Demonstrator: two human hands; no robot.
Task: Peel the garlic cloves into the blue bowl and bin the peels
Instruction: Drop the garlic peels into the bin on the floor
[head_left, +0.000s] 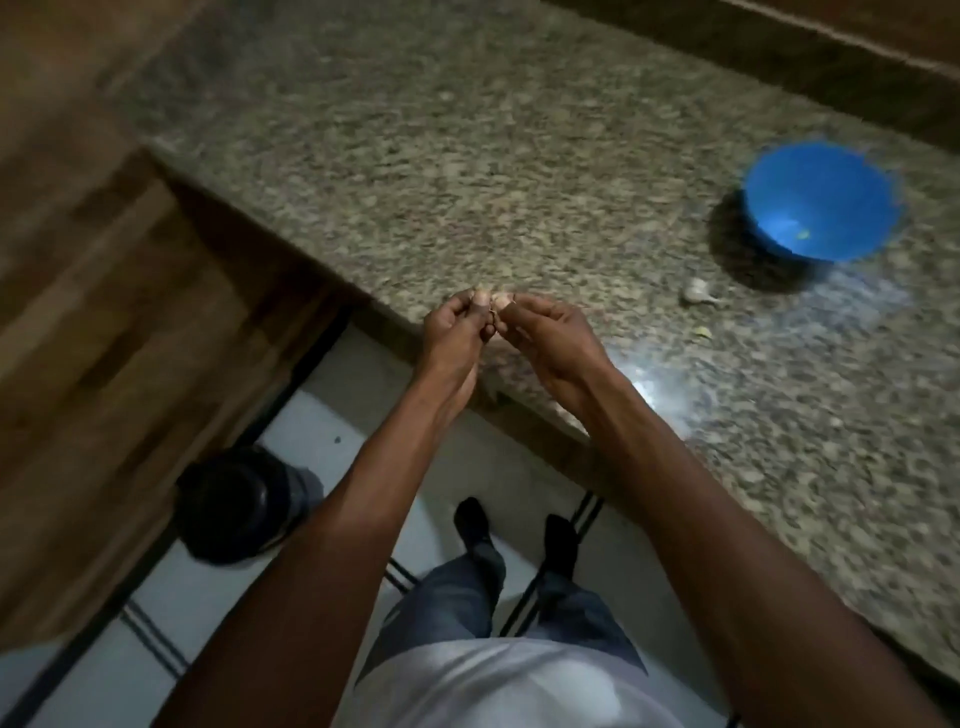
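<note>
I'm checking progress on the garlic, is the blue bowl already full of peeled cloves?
No, the blue bowl on the counter shows mostly bare blue inside, with only a small pale speck near its bottom.

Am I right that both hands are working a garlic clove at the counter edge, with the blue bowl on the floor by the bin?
Not quite: the blue bowl sits on the counter, per the head view. Both hands, left and right, do work the garlic clove at the counter edge.

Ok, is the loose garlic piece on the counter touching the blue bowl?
Apart. In the head view, the loose garlic piece lies nearer the person than the blue bowl, with a strip of speckled counter and the bowl's shadow between them.
</note>
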